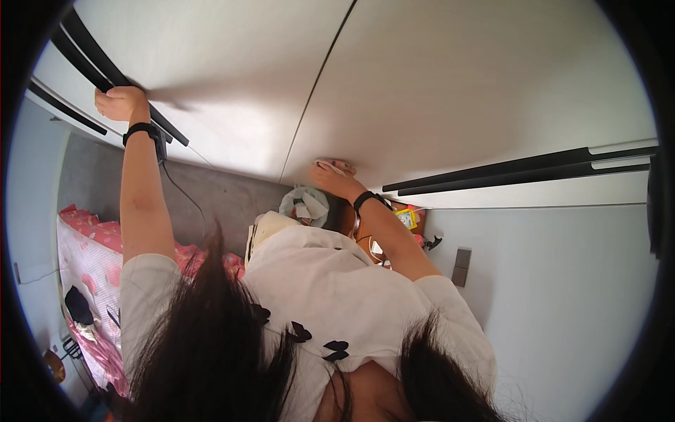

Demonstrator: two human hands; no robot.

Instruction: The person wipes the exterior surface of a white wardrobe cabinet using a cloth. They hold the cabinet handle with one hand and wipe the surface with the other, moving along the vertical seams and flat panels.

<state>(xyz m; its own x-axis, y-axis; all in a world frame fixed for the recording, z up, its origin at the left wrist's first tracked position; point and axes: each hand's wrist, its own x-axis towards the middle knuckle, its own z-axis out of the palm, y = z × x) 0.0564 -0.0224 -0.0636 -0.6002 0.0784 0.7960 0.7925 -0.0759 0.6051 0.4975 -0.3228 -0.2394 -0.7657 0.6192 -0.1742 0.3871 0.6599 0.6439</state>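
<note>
The left hand [121,103] is curling around one of two adjoining black handles [79,62], while the right hand [333,180] is holding one pale cloth [330,165] at the white cabinet front [450,84]. Two black wristbands [364,199] are showing; one plastic bag [306,202] is sitting below.

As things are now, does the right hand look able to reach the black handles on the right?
Probably yes: the right hand is close to the left end of the black handles, with nothing visible between, though it appears to hold something white.

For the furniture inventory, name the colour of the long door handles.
Black; the long door handles show in the head view.
</note>
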